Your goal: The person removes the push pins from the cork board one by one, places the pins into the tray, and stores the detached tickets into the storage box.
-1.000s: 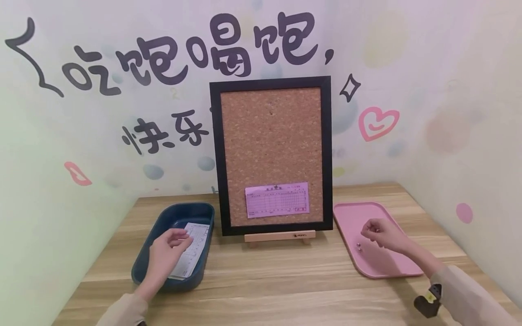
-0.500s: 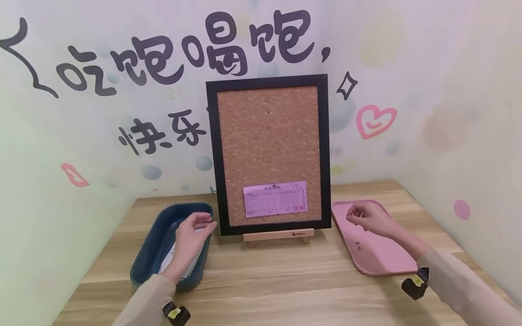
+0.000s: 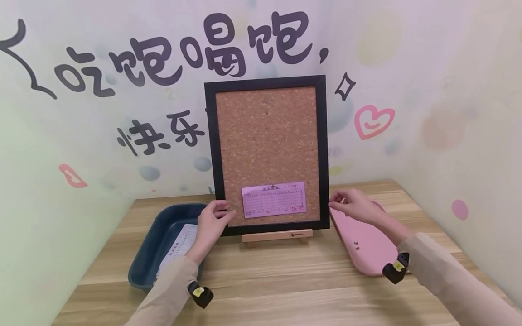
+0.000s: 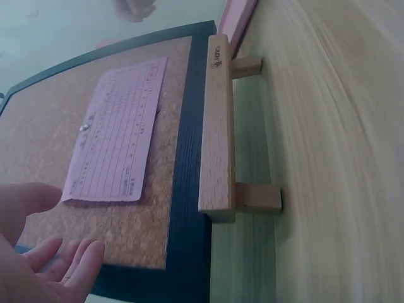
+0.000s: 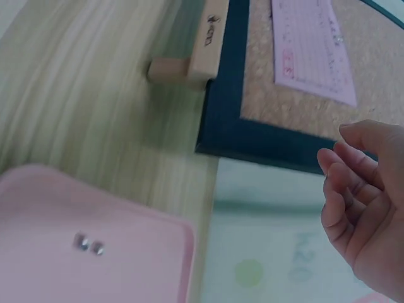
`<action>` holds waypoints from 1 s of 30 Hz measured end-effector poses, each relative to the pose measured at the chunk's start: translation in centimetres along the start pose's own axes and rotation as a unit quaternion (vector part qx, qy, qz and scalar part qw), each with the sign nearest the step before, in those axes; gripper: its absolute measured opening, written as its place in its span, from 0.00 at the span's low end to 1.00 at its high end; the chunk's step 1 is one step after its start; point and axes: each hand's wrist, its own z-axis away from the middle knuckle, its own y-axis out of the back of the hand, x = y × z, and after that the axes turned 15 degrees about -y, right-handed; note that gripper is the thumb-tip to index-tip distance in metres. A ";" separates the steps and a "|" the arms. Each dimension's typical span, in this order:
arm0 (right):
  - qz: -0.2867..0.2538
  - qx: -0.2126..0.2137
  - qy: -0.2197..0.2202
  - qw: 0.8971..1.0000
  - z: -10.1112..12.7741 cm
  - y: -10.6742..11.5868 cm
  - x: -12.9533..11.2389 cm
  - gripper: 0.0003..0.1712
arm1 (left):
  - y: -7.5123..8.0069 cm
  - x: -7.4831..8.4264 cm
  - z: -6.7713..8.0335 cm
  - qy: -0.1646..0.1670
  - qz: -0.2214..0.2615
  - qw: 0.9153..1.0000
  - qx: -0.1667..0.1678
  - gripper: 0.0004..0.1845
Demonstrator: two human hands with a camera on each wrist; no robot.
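On the cork board (image 3: pixel 267 136), a pinned pink slip (image 3: pixel 274 199).

the board (image 3: pixel 267 145) is a cork panel in a black frame, standing upright and leaning slightly back on a small wooden stand (image 3: pixel 277 236) at the middle of the table. a pink slip (image 3: pixel 273 199) printed with a grid of lines is pinned flat near its lower edge, a small pin (image 4: pixel 84 127) at the slip's top centre. the cork above the slip is bare.
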 end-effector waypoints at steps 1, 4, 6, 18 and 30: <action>-0.001 0.003 0.002 1.000 -0.2 -0.1 -0.5 0.07 | -0.2 0.0 -0.1 0.000 0.002 1.000 -0.001 0.20; -0.004 0.011 0.010 1.000 -0.7 -0.6 -1.9 0.06 | -0.8 0.1 -0.4 -0.003 0.004 1.000 0.002 0.20; -0.004 0.018 0.019 1.000 -1.1 -0.9 -2.7 0.05 | -1.2 0.0 -0.5 -0.007 0.001 1.000 0.004 0.20; -0.003 0.040 0.030 0.999 -3.5 -2.8 -6.4 0.08 | -2.7 -0.1 -0.9 -0.003 0.013 1.000 0.006 0.17; 0.010 0.087 0.043 0.995 -4.9 -5.3 -8.8 0.09 | -3.3 -0.1 -0.9 -0.007 0.014 1.000 0.011 0.15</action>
